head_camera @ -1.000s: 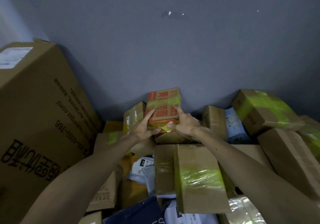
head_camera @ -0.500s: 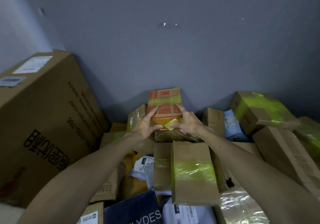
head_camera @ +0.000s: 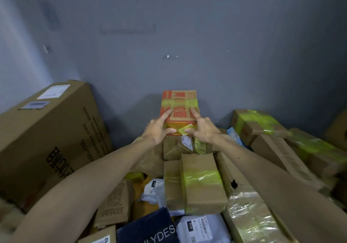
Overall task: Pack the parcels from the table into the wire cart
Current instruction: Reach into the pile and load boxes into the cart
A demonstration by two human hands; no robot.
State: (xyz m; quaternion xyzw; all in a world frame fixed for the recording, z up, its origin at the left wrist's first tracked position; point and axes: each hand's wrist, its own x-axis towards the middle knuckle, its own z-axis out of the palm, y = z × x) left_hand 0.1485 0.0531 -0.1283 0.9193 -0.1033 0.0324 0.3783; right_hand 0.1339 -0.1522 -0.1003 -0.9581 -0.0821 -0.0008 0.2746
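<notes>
1. The box with red print point(head_camera: 179, 109) is the highest thing on the heap, at its far edge and close to the grey wall point(head_camera: 206, 36). Its top face tilts towards the person, with a band of yellow-green tape across it.
2. The left hand point(head_camera: 157, 130) grips the box's near left corner, index finger laid straight on the top face and thumb pressed to the near face. The right hand point(head_camera: 203, 130) mirrors it at the near right corner. The other fingers of each are hidden round the sides.
3. The hands cover the box's underside, so I cannot tell whether it rests on the crumpled box point(head_camera: 178, 147) just below or is already clear of it.
4. Nearer the person lie a taped brown box point(head_camera: 202, 182), a white bag point(head_camera: 201, 227) and a dark blue bag point(head_camera: 150, 229). A big carton point(head_camera: 47, 130) leans at the left edge. The heap hides whatever carries it, and no wire cart shows.
5. What could go wrong, to my eye:
   - The grip is only at the near corners, so the far end could dip and the box slide out.
   - The thumbs sit beside a loose tape flap, which gives poor purchase.
   - Pulling the box back could drag the crumpled box off the uneven heap.
</notes>
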